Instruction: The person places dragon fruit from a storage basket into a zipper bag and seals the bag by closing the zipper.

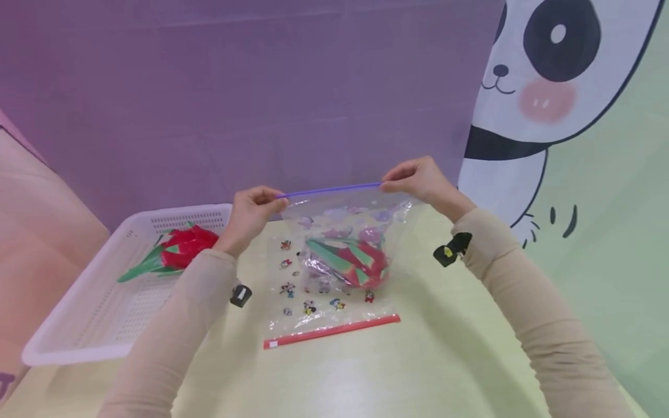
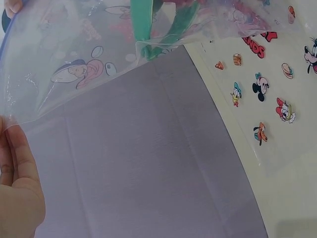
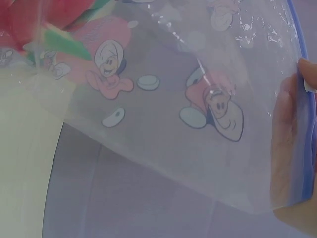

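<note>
A clear zip bag [image 1: 345, 215] printed with pink and white cartoon figures hangs upright by its blue zip edge. Inside it lies a red and green dragon fruit [image 1: 360, 261], toward the bottom. My left hand [image 1: 251, 215] pinches the zip edge's left end between thumb and fingers. At the other end, my right hand [image 1: 420, 183] pinches the same edge; in the right wrist view its thumb lies at a white piece on the blue strip. Partly behind the hanging bag, a second clear bag [image 1: 292, 290] with small cartoon prints and a red zip lies flat.
To the left stands a white plastic basket [image 1: 68, 325] with another dragon fruit [image 1: 188, 247] inside. Both bags are over a pale yellow table [image 1: 345, 383]. A purple backdrop [image 1: 251, 104] rises behind the table, with a panda print [image 1: 559, 69] at right.
</note>
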`<state>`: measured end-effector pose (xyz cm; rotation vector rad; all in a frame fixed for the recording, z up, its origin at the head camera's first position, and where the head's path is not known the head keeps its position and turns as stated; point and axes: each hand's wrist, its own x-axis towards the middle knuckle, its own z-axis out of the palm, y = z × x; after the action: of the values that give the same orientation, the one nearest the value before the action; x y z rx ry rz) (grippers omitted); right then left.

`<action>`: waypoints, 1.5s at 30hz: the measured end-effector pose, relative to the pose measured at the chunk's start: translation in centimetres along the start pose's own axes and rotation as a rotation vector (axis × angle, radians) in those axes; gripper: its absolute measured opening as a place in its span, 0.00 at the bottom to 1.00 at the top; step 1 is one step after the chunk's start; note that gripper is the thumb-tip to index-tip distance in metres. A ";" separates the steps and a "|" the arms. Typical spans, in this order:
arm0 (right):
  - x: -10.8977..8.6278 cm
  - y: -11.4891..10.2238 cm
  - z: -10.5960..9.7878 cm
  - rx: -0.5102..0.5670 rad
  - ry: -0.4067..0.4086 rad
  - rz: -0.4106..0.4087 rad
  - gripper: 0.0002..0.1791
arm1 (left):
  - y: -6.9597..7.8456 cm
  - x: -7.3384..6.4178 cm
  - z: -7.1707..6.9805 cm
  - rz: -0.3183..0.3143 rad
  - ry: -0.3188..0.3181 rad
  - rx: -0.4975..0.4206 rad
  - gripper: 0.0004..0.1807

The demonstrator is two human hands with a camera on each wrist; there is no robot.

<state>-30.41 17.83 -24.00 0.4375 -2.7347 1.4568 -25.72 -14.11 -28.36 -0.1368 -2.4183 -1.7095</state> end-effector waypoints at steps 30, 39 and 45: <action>-0.4 2.2 -1.0 0.066 0.055 -0.034 0.12 | -0.4 -0.2 -0.3 -0.009 0.005 -0.012 0.11; -0.5 2.7 -0.9 0.128 0.074 -0.036 0.09 | -0.5 -0.2 -0.4 -0.017 0.011 -0.018 0.11; -0.6 2.9 -1.0 0.153 0.077 -0.040 0.07 | -0.7 -0.1 -0.4 -0.017 0.016 -0.020 0.11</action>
<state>-30.67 20.36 -25.85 0.4271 -2.5510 1.6436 -25.72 -14.72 -28.90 -0.1055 -2.3983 -1.7360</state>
